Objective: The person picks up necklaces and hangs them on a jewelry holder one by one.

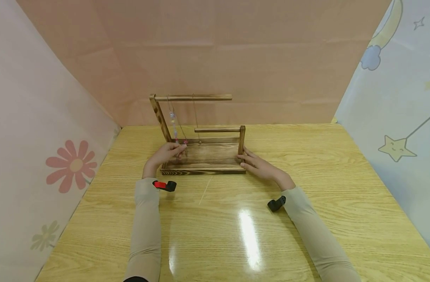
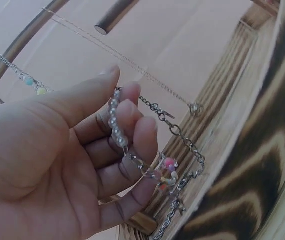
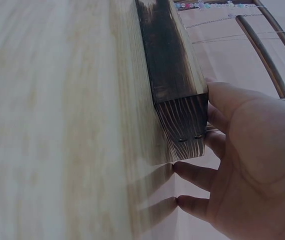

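Note:
A wooden jewelry stand (image 1: 203,172) with a tray base stands on the table, its two round bars at different heights. From the upper bar (image 1: 193,97) hang necklaces and a beaded chain (image 1: 173,119). My left hand (image 1: 169,152) is over the tray's left end. In the left wrist view this hand (image 2: 52,150) pinches a bracelet (image 2: 116,120) of clear beads, with silver links and small pink and yellow beads trailing below its fingers. At the tray's right end my right hand (image 1: 260,167) grips the frame, and in the right wrist view two fingertips touch the table.
A thin necklace with a small round pendant (image 2: 196,109) hangs to the right of the left hand. The shorter lower bar (image 1: 218,130) extends leftward from the right post (image 1: 241,141). The wooden table (image 1: 317,203) surrounds the stand, with printed cloth walls behind and beside it.

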Available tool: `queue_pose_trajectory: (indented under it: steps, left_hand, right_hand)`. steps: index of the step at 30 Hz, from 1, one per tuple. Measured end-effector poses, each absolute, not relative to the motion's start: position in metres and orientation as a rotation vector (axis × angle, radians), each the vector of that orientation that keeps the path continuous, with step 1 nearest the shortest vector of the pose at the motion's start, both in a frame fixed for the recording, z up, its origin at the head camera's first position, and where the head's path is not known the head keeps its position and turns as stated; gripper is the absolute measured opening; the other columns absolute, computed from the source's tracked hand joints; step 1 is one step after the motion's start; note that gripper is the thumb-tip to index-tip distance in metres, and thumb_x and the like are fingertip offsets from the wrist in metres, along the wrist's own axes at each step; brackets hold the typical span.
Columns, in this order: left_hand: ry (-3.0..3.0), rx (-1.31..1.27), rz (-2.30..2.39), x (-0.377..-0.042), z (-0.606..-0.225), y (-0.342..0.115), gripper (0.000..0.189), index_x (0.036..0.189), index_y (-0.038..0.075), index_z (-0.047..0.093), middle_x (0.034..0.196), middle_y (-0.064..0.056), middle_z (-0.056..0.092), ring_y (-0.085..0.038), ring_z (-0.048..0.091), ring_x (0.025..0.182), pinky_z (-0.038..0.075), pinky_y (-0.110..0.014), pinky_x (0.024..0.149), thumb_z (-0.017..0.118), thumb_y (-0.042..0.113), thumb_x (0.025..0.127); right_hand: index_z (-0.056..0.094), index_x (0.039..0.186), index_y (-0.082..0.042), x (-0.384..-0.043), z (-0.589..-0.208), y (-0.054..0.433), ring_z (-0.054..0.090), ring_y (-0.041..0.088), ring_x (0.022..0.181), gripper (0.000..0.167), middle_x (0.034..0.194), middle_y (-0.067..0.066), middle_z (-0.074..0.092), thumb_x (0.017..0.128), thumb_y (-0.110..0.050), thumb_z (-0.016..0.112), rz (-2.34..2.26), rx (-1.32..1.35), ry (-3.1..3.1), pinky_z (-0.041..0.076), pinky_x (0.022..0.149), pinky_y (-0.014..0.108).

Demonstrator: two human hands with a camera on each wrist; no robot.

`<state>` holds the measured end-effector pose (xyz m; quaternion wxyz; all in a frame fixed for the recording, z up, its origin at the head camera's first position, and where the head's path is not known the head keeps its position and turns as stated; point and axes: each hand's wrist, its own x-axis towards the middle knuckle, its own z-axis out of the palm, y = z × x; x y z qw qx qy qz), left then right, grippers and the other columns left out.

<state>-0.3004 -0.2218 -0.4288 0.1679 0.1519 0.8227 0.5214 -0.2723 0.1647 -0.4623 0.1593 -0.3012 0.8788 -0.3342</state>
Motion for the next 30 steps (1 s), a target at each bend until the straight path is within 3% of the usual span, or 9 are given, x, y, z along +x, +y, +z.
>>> queue_pose_trajectory:
  steps: [6,13,24,30]
  left_hand:
    - [2.312,0.428,1.532,-0.3005,-0.4282,-0.2224,0.048,0.103,-0.014,0.056,0.097,-0.031,0.053,-0.034,0.049,0.081,0.043,-0.053,0.081,0.044,0.032,0.099]
    - [2.301,0.475,1.556,-0.3023,-0.4307,-0.2256,0.05,0.114,-0.01,0.057,0.105,-0.032,0.057,-0.047,0.052,0.099,0.047,-0.054,0.088,0.049,0.036,0.096]
    - [2.168,0.516,1.71,-0.3007,-0.4305,-0.2242,0.046,0.125,-0.009,0.048,0.115,-0.029,0.057,-0.04,0.058,0.106,0.04,-0.058,0.095,0.058,0.022,0.093]
    - [2.195,0.49,1.732,-0.2998,-0.4323,-0.2222,0.05,0.128,-0.007,0.047,0.119,-0.031,0.055,-0.04,0.056,0.109,0.04,-0.06,0.095,0.06,0.024,0.091]
  right_hand:
    - [0.024,0.148,-0.012,-0.2726,-0.4619,0.1647,0.001,0.035,0.142,0.054,0.156,0.006,-0.009,0.101,-0.036,0.035,-0.953,-0.857,2.513,0.015,0.111,0.059]
    - [0.026,0.147,-0.013,-0.2723,-0.4604,0.1641,0.002,0.035,0.142,0.053,0.156,0.005,-0.008,0.101,-0.036,0.036,-0.957,-0.859,2.521,0.016,0.111,0.06]
    - [0.025,0.148,-0.014,-0.2731,-0.4598,0.1641,0.002,0.033,0.142,0.054,0.156,0.003,-0.008,0.101,-0.038,0.036,-0.938,-0.833,2.525,0.016,0.111,0.058]
    - [0.026,0.147,-0.012,-0.2723,-0.4629,0.164,0.002,0.036,0.142,0.054,0.156,0.007,-0.008,0.101,-0.037,0.036,-0.951,-0.848,2.513,0.016,0.11,0.06]
